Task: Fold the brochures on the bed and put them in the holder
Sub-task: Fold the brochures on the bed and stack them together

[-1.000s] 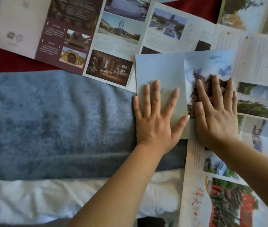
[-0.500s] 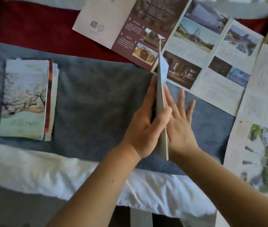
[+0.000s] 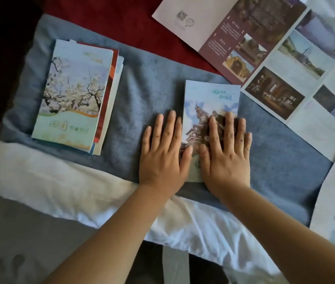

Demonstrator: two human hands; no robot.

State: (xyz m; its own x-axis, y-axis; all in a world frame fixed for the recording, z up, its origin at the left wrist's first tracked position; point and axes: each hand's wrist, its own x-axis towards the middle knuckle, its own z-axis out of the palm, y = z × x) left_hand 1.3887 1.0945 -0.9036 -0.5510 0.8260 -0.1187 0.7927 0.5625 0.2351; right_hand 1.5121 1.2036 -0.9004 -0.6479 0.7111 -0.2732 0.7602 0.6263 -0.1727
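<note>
Two flat palms: my right hand [image 3: 227,152] presses the folded brochure [image 3: 209,99], my left hand [image 3: 162,152] touching its edge; I'd press evenly.

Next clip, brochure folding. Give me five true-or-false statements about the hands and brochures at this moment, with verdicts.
1. The left hand and right hand both lie flat, fingers straight. True.
2. The folded brochure stands on edge between the palms. False: it lies flat on the blue blanket, under the right hand.
3. A stack of folded brochures lies left of the hands. True.
4. The stack's top cover shows a building. False: blossoming branches.
5. An unfolded brochure lies open at upper right. True.
</note>
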